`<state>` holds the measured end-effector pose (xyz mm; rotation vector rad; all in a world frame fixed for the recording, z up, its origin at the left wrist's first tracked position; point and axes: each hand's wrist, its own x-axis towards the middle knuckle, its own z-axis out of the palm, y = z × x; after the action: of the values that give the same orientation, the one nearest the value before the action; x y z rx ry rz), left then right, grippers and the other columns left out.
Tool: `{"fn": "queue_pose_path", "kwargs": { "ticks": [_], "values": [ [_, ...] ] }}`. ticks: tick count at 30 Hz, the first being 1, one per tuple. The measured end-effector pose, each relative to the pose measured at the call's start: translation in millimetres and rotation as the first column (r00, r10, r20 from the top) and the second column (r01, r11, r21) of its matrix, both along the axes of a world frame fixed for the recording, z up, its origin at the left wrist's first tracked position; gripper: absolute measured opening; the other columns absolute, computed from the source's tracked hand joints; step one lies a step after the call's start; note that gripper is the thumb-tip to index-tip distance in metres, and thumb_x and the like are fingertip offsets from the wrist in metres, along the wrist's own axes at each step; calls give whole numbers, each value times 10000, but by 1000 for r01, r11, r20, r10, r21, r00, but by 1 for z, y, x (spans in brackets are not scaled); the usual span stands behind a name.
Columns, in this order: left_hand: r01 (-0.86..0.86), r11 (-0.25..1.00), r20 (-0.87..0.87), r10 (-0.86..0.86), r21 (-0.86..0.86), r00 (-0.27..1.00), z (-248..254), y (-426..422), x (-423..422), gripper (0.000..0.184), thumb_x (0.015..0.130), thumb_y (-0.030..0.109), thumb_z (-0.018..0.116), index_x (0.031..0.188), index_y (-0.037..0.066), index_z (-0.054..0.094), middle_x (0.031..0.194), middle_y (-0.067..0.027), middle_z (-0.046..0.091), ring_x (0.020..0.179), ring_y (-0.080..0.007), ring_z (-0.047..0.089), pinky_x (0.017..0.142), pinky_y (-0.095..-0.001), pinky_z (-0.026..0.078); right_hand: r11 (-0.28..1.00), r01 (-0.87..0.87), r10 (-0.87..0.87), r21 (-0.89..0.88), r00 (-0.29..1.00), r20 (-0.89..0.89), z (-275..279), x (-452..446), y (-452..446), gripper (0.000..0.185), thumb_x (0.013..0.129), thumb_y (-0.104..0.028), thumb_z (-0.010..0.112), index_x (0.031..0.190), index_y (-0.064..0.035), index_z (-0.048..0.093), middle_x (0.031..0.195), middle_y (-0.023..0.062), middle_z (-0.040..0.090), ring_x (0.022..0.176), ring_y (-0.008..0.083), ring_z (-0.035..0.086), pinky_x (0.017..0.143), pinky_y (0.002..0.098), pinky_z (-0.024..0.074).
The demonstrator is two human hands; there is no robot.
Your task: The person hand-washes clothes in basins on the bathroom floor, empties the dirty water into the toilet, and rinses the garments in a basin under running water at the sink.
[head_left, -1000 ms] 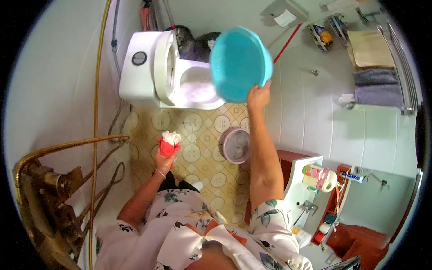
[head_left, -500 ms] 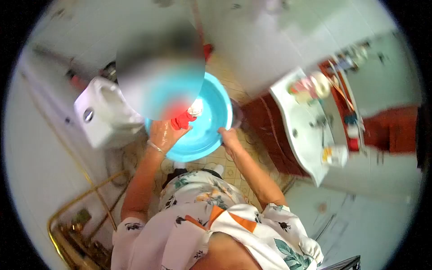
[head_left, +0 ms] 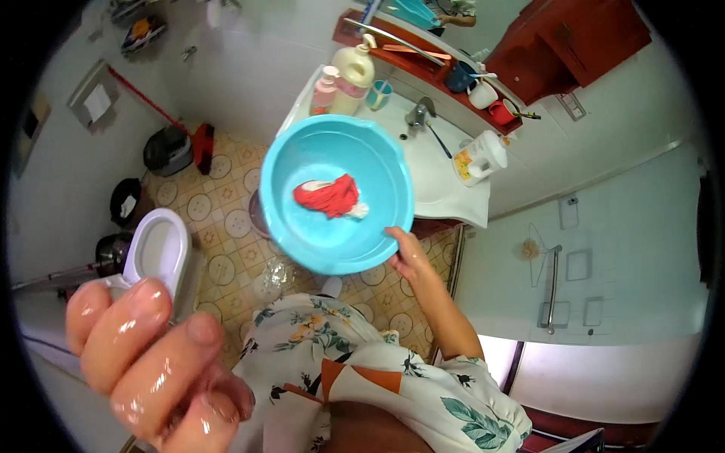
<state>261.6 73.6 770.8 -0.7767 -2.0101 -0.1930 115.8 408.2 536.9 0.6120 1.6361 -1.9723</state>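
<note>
My right hand (head_left: 408, 254) grips the near right rim of a light blue plastic basin (head_left: 337, 257), thumb over the edge. Inside the basin a wet red and white cloth (head_left: 329, 196) lies crumpled on the bottom. My left hand (head_left: 155, 362) is raised close to the camera at lower left, large in view and shiny with water. Its fingers are loosely bent with gaps between the tips, and nothing shows in them. The basin hangs in front of my body, partly over the front of the white washbasin (head_left: 442, 185).
Lotion bottles (head_left: 352, 75), a tap (head_left: 421, 113), a toothbrush and a white jug (head_left: 481, 158) stand around the washbasin. A toilet (head_left: 160, 245) is at left. A dark bin (head_left: 168, 149) and red broom (head_left: 202, 147) stand by the far wall. The tiled floor (head_left: 223, 269) looks wet.
My left hand has let go of the red cloth, now in the basin, and has come up near the camera. The view has turned; the basin now overlaps the washbasin.
</note>
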Motion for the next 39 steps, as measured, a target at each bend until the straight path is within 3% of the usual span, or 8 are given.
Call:
{"fn": "queue_pose_path", "kwargs": {
  "ticks": [6, 9, 11, 16, 21, 29, 34, 39],
  "values": [
    [-9, 998, -91, 3, -66, 996, 8, 66, -47, 256, 936, 194, 307, 1110, 13, 357, 924, -190, 539, 952, -364, 549, 878, -571, 386, 971, 228, -227, -74, 974, 29, -10, -55, 107, 329, 835, -224, 554, 1036, 25, 480, 892, 87, 569, 681, 125, 565, 533, 231, 497],
    [31, 1000, -82, -31, 0, 996, 3, 67, -56, 324, 929, 145, 302, 1221, 6, 322, 952, -248, 540, 915, -400, 555, 830, -602, 416, 949, 293, -285, -120, 955, 81, -25, -78, 145, 335, 836, -216, 583, 1082, -19, 471, 956, 72, 576, 738, 135, 583, 554, 234, 515],
    [-49, 997, -272, 63, 56, 960, -5, 91, -79, 343, 925, 150, 323, 1239, 10, 311, 946, -248, 542, 899, -410, 557, 809, -609, 417, 946, 300, -285, -125, 951, 124, -29, -93, 159, 336, 840, -216, 576, 1093, -23, 466, 975, 71, 576, 762, 139, 590, 577, 236, 526],
    [131, 968, -210, -86, 213, 974, -8, 153, -145, 379, 907, 187, 396, 1252, 47, 324, 888, -216, 538, 830, -399, 560, 785, -618, 378, 922, 360, -312, -145, 909, 275, -32, -134, 170, 359, 861, -228, 541, 1139, -29, 434, 999, 91, 572, 808, 165, 604, 613, 267, 557],
    [223, 840, 102, -311, 496, 945, -29, 168, -206, 351, 754, 111, 590, 1081, 38, 485, 836, -170, 590, 831, -329, 575, 775, -487, 411, 939, 277, -213, -205, 934, 287, -81, -181, 179, 454, 866, -250, 528, 1167, 41, 354, 1026, 204, 486, 773, 292, 592, 569, 249, 553],
    [-101, 904, 635, -209, 416, 744, -121, 152, -300, 183, 729, -31, 595, 909, -33, 564, 806, -112, 581, 768, -225, 559, 722, -297, 439, 700, 693, -550, -171, 676, 491, -163, -212, 122, 357, 829, -170, 593, 1108, -22, 428, 1009, 168, 477, 858, 278, 550, 675, 349, 539],
    [-173, 912, 787, -212, 372, 580, -190, 140, -345, 206, 772, 14, 590, 974, -24, 568, 802, -133, 586, 730, -226, 565, 683, -305, 442, 630, 724, -576, -280, 678, 457, -192, -204, 103, 346, 818, -158, 615, 1099, -38, 452, 1052, 164, 485, 846, 245, 531, 720, 382, 518],
    [-190, 927, 893, -232, 323, 386, -225, 145, -366, 229, 776, 57, 596, 997, -1, 575, 752, -131, 575, 690, -261, 547, 655, -340, 431, 790, 600, -505, -128, 755, 419, -162, -190, 123, 453, 802, -161, 635, 1154, 44, 436, 1092, 196, 513, 1003, 291, 508, 867, 404, 430]
  ]
}}
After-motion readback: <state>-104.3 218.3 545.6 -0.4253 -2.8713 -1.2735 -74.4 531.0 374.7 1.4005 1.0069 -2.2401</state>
